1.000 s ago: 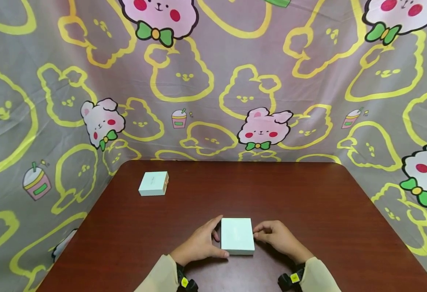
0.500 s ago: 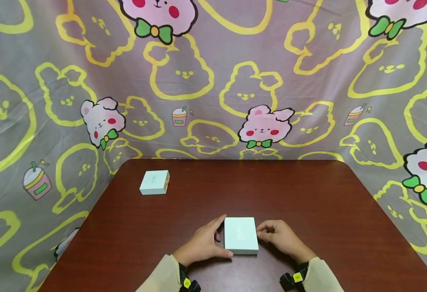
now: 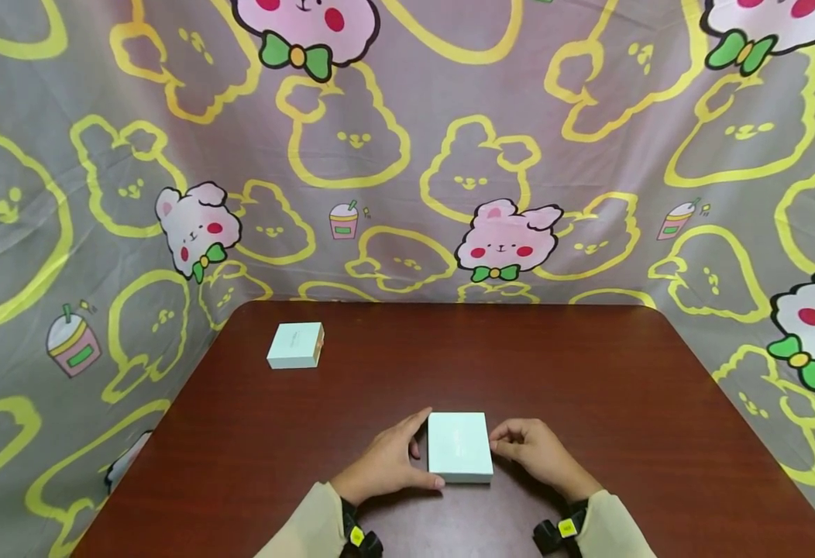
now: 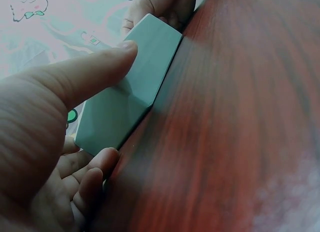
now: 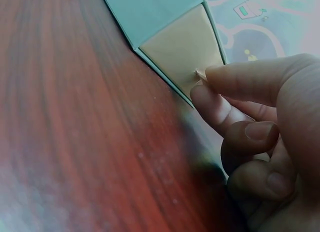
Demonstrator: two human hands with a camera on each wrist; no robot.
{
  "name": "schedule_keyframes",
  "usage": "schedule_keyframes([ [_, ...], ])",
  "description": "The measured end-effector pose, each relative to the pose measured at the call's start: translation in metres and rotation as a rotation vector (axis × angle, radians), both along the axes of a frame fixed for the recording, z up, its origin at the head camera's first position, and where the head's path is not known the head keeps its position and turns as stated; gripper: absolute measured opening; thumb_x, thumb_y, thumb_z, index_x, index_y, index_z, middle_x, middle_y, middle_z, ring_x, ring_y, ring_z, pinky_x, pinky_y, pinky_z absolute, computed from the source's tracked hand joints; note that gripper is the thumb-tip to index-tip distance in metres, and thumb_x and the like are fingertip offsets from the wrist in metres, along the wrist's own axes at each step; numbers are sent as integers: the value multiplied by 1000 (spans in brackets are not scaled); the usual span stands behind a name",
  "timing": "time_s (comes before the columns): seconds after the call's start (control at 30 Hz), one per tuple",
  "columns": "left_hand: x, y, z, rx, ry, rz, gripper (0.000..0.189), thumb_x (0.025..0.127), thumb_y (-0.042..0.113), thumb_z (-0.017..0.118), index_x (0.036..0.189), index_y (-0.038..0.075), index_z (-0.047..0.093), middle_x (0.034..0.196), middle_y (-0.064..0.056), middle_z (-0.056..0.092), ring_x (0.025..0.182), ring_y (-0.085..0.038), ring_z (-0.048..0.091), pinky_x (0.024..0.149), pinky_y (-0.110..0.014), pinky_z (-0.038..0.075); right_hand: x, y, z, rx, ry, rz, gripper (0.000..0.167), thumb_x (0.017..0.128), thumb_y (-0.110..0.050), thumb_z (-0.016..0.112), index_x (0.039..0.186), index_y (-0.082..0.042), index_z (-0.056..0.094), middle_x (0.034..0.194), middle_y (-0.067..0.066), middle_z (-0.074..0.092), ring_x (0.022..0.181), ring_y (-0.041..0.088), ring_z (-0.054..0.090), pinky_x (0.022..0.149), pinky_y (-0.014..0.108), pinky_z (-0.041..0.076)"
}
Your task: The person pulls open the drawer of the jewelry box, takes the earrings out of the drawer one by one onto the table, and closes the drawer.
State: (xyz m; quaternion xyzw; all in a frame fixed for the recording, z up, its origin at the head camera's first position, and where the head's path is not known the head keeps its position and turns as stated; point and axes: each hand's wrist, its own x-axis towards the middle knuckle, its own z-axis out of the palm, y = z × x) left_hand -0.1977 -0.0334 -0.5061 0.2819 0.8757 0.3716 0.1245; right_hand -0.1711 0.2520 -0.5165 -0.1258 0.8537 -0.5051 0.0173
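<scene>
Pale-green box (image 3: 459, 446) between my hands, its small tab (image 5: 200, 76) pinched.
It lies flat on the table (image 3: 589, 372), just right of my left hand (image 3: 386, 461), which grips it with thumb on the near side and fingers round its left; my right hand (image 3: 529, 456) pinches the tab on its tan end face (image 5: 180, 47) between thumb and forefinger. I judge this the start of drawing out an inner drawer; next calls for a gentle, straight rightward pull while my left braces. Another box (image 3: 296, 346) sits well beyond my left hand.
</scene>
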Motion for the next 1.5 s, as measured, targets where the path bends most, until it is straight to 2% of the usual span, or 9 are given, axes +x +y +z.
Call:
schedule_keyframes([
  [0.3, -2, 0, 2, 4, -1, 4, 112, 66, 57, 84, 154, 16, 29, 86, 8, 55, 75, -6, 51, 70, -28, 42, 1, -1, 7, -26, -7, 2, 4, 87, -9, 73, 84, -12, 73, 72, -2, 63, 65, 6, 53, 60, 24, 44],
  [0.6, -3, 0, 1, -7, -8, 3, 112, 66, 60, 83, 154, 18, 29, 84, 9, 54, 74, -7, 50, 68, -29, 42, 0, 0, 3, 15, -9, -1, 6, 86, -17, 75, 83, -12, 72, 71, -4, 62, 65, 7, 55, 59, 26, 46],
  [0.93, -4, -2, -2, -10, -26, 2, 113, 66, 63, 81, 155, 20, 27, 85, 8, 55, 73, -8, 50, 68, -30, 42, 0, 1, -1, 32, 10, -7, 5, 85, -16, 76, 84, -12, 73, 73, -5, 64, 68, 7, 56, 61, 26, 46],
  [1.27, -2, -1, -1, 1, -33, -3, 112, 67, 61, 82, 155, 19, 27, 85, 8, 54, 73, -8, 50, 66, -29, 42, 2, 1, 0, 51, 20, -25, 4, 84, -16, 77, 83, -14, 74, 72, -7, 64, 67, 6, 56, 61, 26, 46],
  [1.5, -1, -2, -1, -6, -12, 1, 112, 67, 59, 82, 155, 19, 27, 85, 10, 54, 74, -6, 50, 70, -29, 42, 2, 1, 0, 58, 29, -33, 4, 84, -15, 77, 82, -13, 74, 72, -7, 64, 66, 6, 55, 60, 26, 46],
])
